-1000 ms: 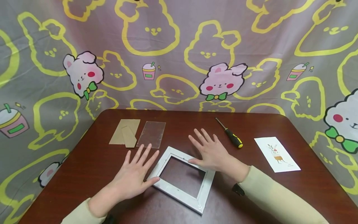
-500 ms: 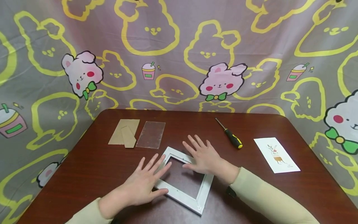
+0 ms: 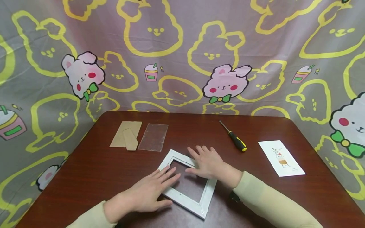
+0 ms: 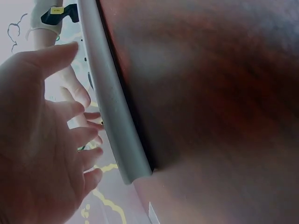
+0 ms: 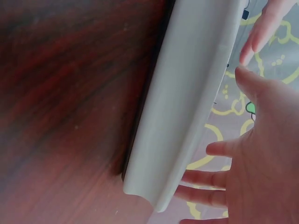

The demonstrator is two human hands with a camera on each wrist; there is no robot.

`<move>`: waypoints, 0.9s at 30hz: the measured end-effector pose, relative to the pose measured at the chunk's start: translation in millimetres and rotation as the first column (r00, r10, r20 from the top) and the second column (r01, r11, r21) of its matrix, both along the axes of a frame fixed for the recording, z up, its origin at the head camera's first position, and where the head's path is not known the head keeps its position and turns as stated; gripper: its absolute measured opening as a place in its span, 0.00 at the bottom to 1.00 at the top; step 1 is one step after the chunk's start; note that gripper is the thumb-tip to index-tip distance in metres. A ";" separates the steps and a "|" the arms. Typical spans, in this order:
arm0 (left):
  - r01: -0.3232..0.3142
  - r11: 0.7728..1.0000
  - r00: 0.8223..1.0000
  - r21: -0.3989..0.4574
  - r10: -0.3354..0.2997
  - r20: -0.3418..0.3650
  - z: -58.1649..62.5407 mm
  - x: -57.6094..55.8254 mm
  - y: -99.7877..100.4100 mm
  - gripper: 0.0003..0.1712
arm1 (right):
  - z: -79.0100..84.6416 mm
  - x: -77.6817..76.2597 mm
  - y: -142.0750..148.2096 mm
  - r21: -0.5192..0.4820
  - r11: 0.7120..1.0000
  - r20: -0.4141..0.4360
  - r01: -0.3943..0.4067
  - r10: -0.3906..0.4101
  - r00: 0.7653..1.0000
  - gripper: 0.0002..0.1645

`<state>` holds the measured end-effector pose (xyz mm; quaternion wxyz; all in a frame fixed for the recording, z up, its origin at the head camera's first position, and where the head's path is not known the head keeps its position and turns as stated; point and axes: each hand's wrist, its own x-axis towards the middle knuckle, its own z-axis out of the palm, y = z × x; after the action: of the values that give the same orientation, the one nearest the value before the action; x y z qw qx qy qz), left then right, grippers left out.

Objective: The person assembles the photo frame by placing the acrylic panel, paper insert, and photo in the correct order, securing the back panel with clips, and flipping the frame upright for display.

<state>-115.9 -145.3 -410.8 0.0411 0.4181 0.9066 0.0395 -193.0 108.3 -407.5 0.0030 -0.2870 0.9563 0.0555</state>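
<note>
Only the head view takes in the whole layout: a white picture frame (image 3: 188, 204) lying flat on the dark red-brown table (image 3: 77, 180), a brown backing board (image 3: 119, 136) with its stand and a clear sheet (image 3: 153, 137) on the far left, a black-and-yellow screwdriver (image 3: 236, 140) on the far right, and a printed card (image 3: 281, 158) on the right. It shows the backs of the hands; the wrist views show the palms and the frame's curved outer moulding. The left wrist view also reveals a yellow label on the black wrist device (image 4: 60, 15) of the other arm.

Compared with half a second ago, the left hand (image 3: 149, 191) is lower, its fingers flatter and less spread, their tips farther right. The right hand (image 3: 206, 163) now has its fingers more bent. The frame lies in practically the same place.

The frame sits between and beneath the hands. The left fingers, slightly parted, cross its left corner and overlap the opening, with the thumb by the outer edge of the near side. The right fingers stand apart and bent above the far right side, that thumb over the opening. Neither hand grips anything; contact with the frame cannot be told.
</note>
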 end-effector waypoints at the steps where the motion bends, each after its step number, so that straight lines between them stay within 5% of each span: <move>1: 0.010 1.000 1.000 0.005 -0.010 -0.003 0.0 -0.1 0.2 0.45 | 0.0 0.0 -0.2 0.001 1.000 0.000 0.004 -0.004 1.000 0.54; 10: 0.060 0.998 0.995 0.028 -0.057 -0.079 -1.4 -1.2 2.7 0.40 | -1.2 -0.1 -0.1 0.009 1.000 -0.004 0.002 -0.002 1.000 0.50; 27: 0.124 0.992 0.979 0.036 -0.117 -0.165 -6.0 -5.0 2.9 0.23 | -5.5 -0.5 2.1 -0.021 0.997 -0.083 -0.073 0.071 0.994 0.25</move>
<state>-120.9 -142.4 -416.8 -0.0405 0.4749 0.8788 0.0235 -193.5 110.4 -413.1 -0.0417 -0.3187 0.9453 0.0557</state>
